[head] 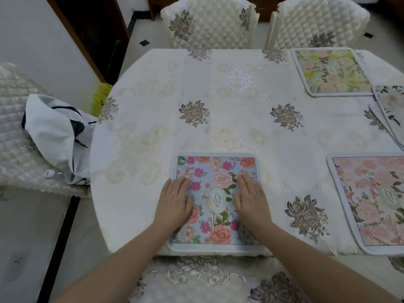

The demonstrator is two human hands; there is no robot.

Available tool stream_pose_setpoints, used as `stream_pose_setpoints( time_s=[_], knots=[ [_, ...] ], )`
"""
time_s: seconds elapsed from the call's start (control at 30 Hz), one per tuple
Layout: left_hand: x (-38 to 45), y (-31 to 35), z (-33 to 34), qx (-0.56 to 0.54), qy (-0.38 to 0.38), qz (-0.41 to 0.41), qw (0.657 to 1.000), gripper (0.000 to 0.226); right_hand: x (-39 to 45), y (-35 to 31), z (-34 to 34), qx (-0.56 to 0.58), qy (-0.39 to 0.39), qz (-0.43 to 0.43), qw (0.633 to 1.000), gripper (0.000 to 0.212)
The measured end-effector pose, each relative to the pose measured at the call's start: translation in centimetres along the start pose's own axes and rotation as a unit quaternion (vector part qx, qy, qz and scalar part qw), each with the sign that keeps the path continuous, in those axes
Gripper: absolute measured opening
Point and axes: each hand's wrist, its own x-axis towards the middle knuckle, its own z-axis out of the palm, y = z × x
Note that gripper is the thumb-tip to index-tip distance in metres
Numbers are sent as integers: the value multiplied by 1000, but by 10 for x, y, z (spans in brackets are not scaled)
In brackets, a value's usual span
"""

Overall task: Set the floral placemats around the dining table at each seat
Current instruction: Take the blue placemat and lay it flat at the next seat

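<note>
Your blue placemat (215,202) sits flat at the table's (153,88) near edge, square to it: pale blue ground, pink and peach roses, green leaves, grey border, an oval "GARDEN" label in the middle. Your left hand (175,203) lies palm-down on its left side and your right hand (251,200) on its right side, fingers straight and pressed together, gripping nothing. Mat count: five visible. One blue under your hands, one pink mat (371,202) at the near right edge, one yellow-green mat (332,72) at the far right corner, two overlapping pale mats (391,110) at the right edge, cut off by the frame. Two quilted chairs (209,22) stand at the far edge.
</note>
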Motion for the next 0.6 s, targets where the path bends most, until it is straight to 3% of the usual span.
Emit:
stream_pose_setpoints(
  time_s=[0.17,0.33,0.6],
  knots=[
    [62,25,8,-23,-16,-17,999,58,57,-49,4,43,-16,-40,998,67],
    [90,22,16,-12,-79,-8,997,73,86,-60,19,33,-37,-44,998,73],
    [87,2,33,7,-94,17,995,58,91,-44,32,-17,-33,-55,998,63]
  ],
)
